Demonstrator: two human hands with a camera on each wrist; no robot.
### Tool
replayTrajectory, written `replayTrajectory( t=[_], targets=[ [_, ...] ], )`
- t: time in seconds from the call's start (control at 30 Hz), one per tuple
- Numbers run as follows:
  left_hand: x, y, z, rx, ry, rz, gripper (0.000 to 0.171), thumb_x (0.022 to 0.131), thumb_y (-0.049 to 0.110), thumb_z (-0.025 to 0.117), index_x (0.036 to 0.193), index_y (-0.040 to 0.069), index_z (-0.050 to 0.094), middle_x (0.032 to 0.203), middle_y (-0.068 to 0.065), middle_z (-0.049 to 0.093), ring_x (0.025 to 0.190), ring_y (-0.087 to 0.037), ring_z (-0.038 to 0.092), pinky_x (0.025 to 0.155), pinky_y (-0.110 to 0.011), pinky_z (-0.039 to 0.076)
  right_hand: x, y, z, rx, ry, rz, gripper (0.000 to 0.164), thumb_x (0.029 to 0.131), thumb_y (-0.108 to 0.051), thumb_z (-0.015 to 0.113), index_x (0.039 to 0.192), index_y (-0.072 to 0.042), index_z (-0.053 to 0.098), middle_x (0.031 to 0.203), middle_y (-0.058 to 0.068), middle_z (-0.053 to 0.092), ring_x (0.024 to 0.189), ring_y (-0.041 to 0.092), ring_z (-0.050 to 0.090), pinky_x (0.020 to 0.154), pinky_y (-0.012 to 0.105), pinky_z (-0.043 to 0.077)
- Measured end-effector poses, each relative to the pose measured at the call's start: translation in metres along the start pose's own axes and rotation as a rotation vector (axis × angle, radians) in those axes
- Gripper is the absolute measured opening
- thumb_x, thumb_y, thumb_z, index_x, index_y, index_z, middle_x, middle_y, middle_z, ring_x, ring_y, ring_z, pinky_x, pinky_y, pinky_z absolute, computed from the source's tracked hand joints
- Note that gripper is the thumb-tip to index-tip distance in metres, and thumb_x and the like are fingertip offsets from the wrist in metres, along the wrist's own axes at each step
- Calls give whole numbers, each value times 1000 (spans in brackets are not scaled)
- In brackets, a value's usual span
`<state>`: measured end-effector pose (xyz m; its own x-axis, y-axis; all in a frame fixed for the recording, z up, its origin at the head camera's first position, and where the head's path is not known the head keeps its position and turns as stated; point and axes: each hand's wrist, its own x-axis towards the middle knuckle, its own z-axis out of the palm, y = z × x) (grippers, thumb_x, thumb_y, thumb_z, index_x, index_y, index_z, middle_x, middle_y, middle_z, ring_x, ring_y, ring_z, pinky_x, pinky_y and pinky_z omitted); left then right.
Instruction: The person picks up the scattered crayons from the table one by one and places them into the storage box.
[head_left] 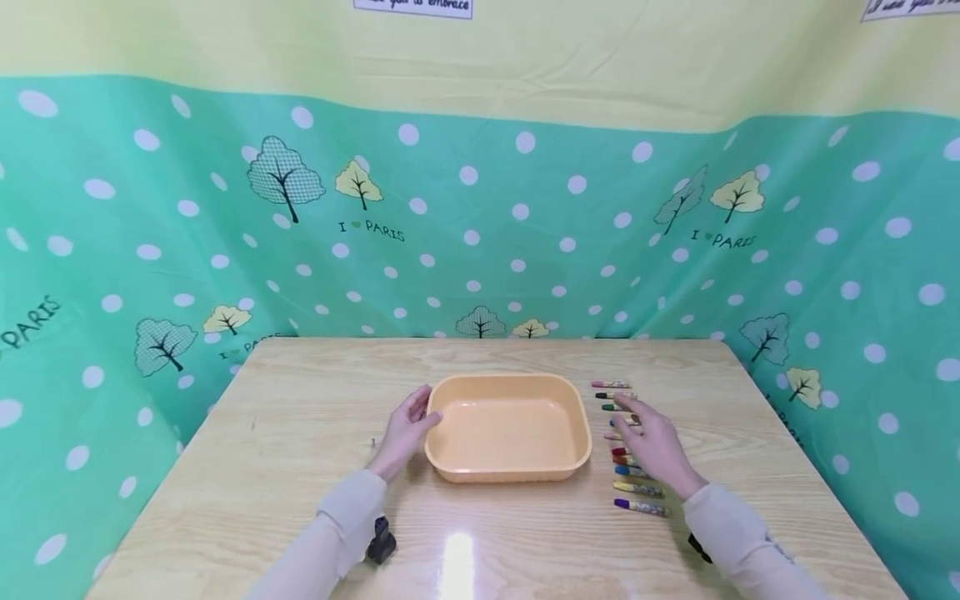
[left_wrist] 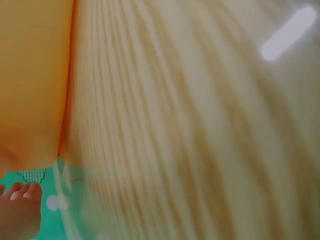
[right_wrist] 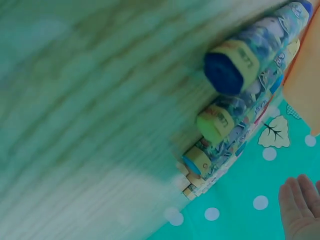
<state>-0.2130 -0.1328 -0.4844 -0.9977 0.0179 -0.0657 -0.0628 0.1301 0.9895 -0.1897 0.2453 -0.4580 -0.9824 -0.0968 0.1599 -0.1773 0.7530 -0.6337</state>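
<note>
Now seeing crayons lying sideways in a row on the table, pointing coloured tips left at the tray. Finding the right hand nearer, hanging over the middle ones, holding thumb and fingers apart. Seeing the left hand at the tray's left rim, not being able to tell about pinching. Meeting the tray's side just past the tips, then dotted cloth behind.

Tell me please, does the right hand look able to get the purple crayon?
Probably yes. The purple crayon lies uncovered on the table; the right hand is close, just beyond it, and would likely only need to draw back.
</note>
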Motion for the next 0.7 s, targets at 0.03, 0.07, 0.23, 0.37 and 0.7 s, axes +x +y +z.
replayTrajectory(
  t=[0.03, 0.07, 0.23, 0.37, 0.7],
  targets=[
    [1, -1, 2, 5, -2, -2, 64, 86, 8, 57, 143, 3, 26, 148, -17, 29, 135, -31, 31, 112, -39, 30, -1, 0, 1, 6, -11, 4, 49, 95, -30, 47, 135, -3, 42, 135, 19, 47, 122, 38, 45, 98, 54, 43],
    [1, -2, 4, 10, -5, -6, 65, 86, 8, 58, 143, 3, 26, 147, -17, 29, 134, -32, 32, 110, -40, 33, -1, 0, 2, 10, -20, 9, 49, 94, -29, 47, 135, -3, 42, 135, 19, 47, 122, 38, 45, 97, 54, 44],
    [6, -5, 9, 1, -7, 9, 69, 84, 0, 56, 144, 5, 23, 146, -21, 30, 129, -36, 38, 104, -41, 40, -1, 1, 5, -6, -63, 15, 46, 94, -25, 48, 134, -3, 43, 134, 20, 48, 120, 38, 47, 96, 53, 45],
    [9, -4, 12, -7, 6, 11, 69, 83, -3, 55, 144, 7, 25, 145, -21, 32, 128, -35, 39, 104, -40, 40, 1, 3, 6, -39, -71, -8, 44, 93, -23, 49, 133, -4, 46, 131, 20, 51, 120, 38, 47, 98, 55, 43],
    [7, -5, 10, -7, 15, -9, 69, 81, -7, 51, 144, 8, 25, 145, -21, 32, 130, -35, 36, 105, -40, 39, 15, 14, 3, -16, -28, -78, 41, 88, -13, 59, 127, -3, 52, 123, 19, 58, 110, 36, 56, 89, 49, 51]
  ],
)
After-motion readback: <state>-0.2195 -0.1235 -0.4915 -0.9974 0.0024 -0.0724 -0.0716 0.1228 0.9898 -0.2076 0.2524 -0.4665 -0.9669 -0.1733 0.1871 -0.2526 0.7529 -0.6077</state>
